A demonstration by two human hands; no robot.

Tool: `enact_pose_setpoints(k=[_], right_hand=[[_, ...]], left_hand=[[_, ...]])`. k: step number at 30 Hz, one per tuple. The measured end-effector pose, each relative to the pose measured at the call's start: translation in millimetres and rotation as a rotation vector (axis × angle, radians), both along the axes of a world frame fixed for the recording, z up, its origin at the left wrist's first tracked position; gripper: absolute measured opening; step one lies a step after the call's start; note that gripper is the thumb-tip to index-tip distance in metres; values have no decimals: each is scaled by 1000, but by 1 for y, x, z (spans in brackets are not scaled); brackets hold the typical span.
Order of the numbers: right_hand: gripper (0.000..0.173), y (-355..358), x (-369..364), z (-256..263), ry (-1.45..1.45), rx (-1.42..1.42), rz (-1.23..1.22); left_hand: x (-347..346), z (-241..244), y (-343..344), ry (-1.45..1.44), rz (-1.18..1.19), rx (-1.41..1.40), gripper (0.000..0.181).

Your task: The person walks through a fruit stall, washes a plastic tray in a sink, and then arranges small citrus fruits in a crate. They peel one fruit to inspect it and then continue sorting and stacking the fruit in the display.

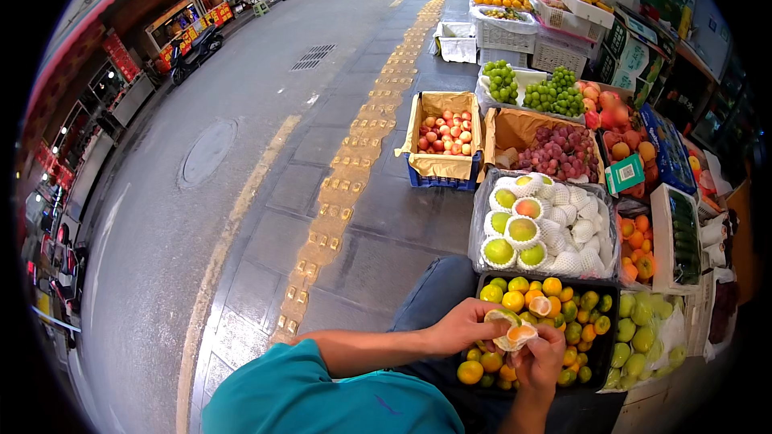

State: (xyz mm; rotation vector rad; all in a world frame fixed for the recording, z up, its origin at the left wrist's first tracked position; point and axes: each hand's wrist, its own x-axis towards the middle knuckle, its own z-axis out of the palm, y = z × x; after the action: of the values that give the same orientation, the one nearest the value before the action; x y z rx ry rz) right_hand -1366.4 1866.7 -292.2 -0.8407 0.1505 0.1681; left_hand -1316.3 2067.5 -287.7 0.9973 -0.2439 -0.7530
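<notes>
My left hand (467,327) and my right hand (541,354) meet above a black crate (609,343) of green and orange mandarins (470,372). Between them is a partly peeled mandarin (516,333), its orange flesh showing inside pale, opened peel. The fingers of my left hand pinch the green-skinned peel (503,315) at the upper left of the fruit. My right hand grips the fruit from the lower right, with some fingertips hidden. Another piece, seemingly mandarin peel (541,306), lies on the pile just beyond my hands.
Beyond the crate stands a box of pomelo-like green fruit (522,229) in white foam nets. Red grapes (558,150), a crate of peach-like fruit (445,132) and green grapes (552,93) stand farther off. Bagged green fruit (639,337) lies right. A street (181,253) runs left.
</notes>
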Motion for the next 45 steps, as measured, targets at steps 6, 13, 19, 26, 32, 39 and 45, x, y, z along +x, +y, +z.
enact_pose_setpoints(k=[6,13,19,26,32,39,45], right_hand=[[24,2,1,-2,-54,2,18],[24,3,0,-3,-47,-41,-21],[25,6,0,3,-51,-70,0],[23,10,2,9,-65,-86,9],[21,13,2,8,-71,-95,14],[19,13,2,10,-28,-149,32],[24,11,2,-5,-72,-232,14]], left_hand=[[1,-6,-1,25,16,-15,22],[2,-7,-2,79,37,-30,21],[-1,-13,-4,96,55,-53,22],[-1,-19,-4,105,48,-41,20],[1,-13,-2,132,47,-97,18],[-1,-13,-1,141,54,-106,17],[1,-17,0,148,31,-106,17]])
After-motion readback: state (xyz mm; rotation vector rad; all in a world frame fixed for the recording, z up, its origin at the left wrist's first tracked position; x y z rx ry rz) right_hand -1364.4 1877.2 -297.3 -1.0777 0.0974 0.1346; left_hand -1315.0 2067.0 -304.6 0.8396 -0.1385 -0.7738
